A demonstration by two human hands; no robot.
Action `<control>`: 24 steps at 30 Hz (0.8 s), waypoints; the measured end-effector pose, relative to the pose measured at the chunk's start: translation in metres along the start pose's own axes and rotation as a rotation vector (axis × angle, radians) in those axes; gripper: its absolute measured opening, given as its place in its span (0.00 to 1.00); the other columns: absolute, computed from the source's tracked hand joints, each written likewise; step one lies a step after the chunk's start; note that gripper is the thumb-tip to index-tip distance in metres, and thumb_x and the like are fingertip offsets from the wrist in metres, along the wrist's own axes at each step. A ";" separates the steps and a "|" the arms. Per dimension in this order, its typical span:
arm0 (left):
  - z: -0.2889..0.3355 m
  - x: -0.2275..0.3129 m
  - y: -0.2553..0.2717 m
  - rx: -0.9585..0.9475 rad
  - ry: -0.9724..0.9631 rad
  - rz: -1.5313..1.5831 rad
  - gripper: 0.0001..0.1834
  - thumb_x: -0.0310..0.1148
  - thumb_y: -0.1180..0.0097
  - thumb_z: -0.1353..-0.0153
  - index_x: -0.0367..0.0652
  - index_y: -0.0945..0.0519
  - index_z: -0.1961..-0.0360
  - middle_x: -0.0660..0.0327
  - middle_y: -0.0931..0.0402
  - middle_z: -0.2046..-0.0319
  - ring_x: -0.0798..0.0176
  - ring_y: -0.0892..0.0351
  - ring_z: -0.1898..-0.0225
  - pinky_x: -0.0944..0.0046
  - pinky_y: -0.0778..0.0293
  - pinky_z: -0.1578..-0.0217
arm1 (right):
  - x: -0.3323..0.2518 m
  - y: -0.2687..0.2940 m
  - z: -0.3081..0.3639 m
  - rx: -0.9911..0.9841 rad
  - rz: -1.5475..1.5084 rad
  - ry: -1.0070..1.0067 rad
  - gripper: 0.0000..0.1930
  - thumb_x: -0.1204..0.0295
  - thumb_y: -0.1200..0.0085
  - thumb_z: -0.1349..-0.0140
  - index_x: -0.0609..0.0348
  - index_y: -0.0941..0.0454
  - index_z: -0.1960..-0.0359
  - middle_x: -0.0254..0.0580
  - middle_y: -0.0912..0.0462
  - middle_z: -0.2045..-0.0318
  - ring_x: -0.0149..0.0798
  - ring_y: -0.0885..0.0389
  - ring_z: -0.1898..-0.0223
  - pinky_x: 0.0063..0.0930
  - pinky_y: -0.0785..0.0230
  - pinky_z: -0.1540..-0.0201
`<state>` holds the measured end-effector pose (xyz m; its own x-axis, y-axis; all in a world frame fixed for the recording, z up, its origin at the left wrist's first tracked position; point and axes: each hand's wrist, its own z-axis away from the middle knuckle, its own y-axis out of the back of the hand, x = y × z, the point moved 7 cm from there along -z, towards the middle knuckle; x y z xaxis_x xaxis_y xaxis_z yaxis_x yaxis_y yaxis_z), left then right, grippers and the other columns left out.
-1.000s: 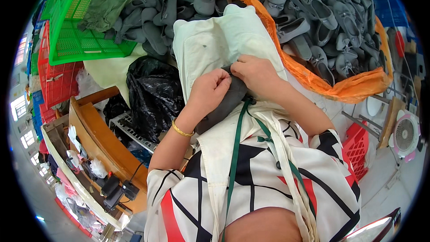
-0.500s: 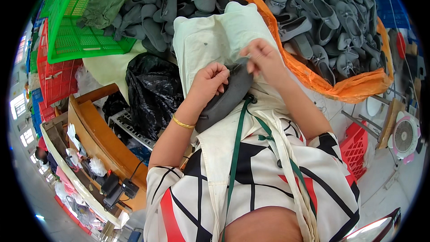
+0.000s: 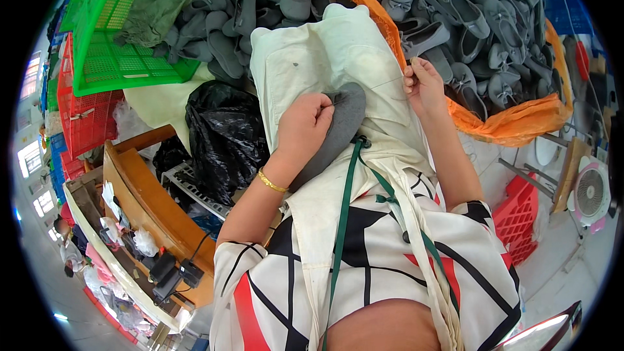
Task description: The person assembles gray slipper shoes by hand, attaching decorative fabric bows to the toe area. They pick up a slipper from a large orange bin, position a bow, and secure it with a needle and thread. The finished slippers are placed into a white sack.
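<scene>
The left hand (image 3: 305,123) covers the near side of a grey shoe (image 3: 335,127), its heel end slipping out of sight behind the wrist. Whatever the right hand (image 3: 422,84) pinches is too small to make out. Grey shoes heaped in the orange sack (image 3: 513,127) run off the top edge, as does the green crate (image 3: 110,58).

Open passage lies over the pale cream cloth (image 3: 325,52) draped across the lap. Ahead it is blocked by the heap of grey slip-on shoes (image 3: 234,13); to the right by the orange woven sack (image 3: 494,127) full of shoes; to the left by the crumpled black plastic bag (image 3: 224,133).
</scene>
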<state>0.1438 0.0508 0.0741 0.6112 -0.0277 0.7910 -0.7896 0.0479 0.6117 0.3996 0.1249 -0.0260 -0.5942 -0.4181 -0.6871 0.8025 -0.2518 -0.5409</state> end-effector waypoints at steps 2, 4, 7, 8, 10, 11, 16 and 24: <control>0.000 0.004 -0.001 0.044 -0.047 -0.074 0.02 0.28 0.41 0.40 0.42 0.19 0.69 0.59 0.25 0.75 0.62 0.24 0.76 0.64 0.29 0.73 | 0.001 0.002 0.001 0.006 0.008 -0.008 0.05 0.69 0.49 0.30 0.56 0.29 0.61 0.35 0.22 0.74 0.25 0.27 0.78 0.18 0.35 0.77; -0.002 0.009 0.000 0.067 -0.113 -0.173 0.02 0.29 0.39 0.42 0.44 0.18 0.70 0.58 0.24 0.75 0.58 0.23 0.75 0.61 0.28 0.73 | -0.002 0.000 0.003 -0.011 0.034 0.005 0.05 0.69 0.49 0.30 0.56 0.29 0.61 0.34 0.22 0.74 0.25 0.27 0.78 0.18 0.35 0.77; -0.005 0.014 -0.002 0.057 -0.205 -0.319 0.03 0.32 0.37 0.44 0.46 0.18 0.70 0.58 0.23 0.75 0.53 0.22 0.73 0.58 0.28 0.73 | -0.016 -0.014 0.010 -0.056 0.101 0.069 0.06 0.69 0.48 0.30 0.57 0.28 0.61 0.34 0.22 0.74 0.24 0.27 0.78 0.17 0.35 0.77; -0.006 0.012 -0.005 0.047 -0.214 -0.341 0.03 0.32 0.37 0.44 0.46 0.17 0.71 0.59 0.22 0.75 0.53 0.22 0.73 0.57 0.27 0.72 | -0.023 -0.021 0.014 -0.074 0.128 0.098 0.06 0.69 0.48 0.30 0.57 0.28 0.61 0.34 0.22 0.75 0.24 0.28 0.79 0.17 0.35 0.78; -0.007 0.011 -0.007 0.029 -0.213 -0.387 0.03 0.33 0.36 0.45 0.47 0.17 0.71 0.60 0.22 0.75 0.53 0.21 0.71 0.56 0.27 0.71 | -0.034 -0.037 0.018 -0.127 0.174 0.137 0.06 0.69 0.48 0.30 0.58 0.28 0.62 0.34 0.22 0.75 0.24 0.28 0.79 0.17 0.36 0.78; -0.008 0.010 -0.009 0.020 -0.206 -0.407 0.03 0.32 0.36 0.46 0.47 0.17 0.71 0.60 0.22 0.74 0.53 0.21 0.69 0.56 0.26 0.71 | -0.040 -0.045 0.021 -0.151 0.200 0.159 0.06 0.69 0.48 0.30 0.58 0.28 0.62 0.34 0.22 0.75 0.24 0.28 0.79 0.17 0.36 0.78; -0.012 0.020 -0.011 0.047 -0.310 -0.442 0.03 0.31 0.36 0.47 0.45 0.17 0.73 0.60 0.23 0.68 0.55 0.24 0.61 0.56 0.25 0.66 | -0.102 -0.071 0.027 -0.153 0.277 0.332 0.02 0.74 0.48 0.33 0.59 0.26 0.64 0.34 0.21 0.76 0.23 0.29 0.80 0.16 0.39 0.80; -0.017 -0.025 -0.011 -0.007 -0.016 -0.072 0.04 0.30 0.37 0.44 0.41 0.17 0.71 0.62 0.23 0.72 0.62 0.24 0.69 0.64 0.28 0.68 | -0.147 -0.093 0.057 0.023 1.487 1.000 0.11 0.68 0.44 0.37 0.60 0.25 0.56 0.47 0.18 0.60 0.44 0.19 0.67 0.36 0.26 0.64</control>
<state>0.1378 0.0677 0.0477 0.6657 -0.0473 0.7447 -0.7429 0.0524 0.6674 0.4157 0.1596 0.1531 0.7588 0.3498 -0.5494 0.6349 -0.2094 0.7437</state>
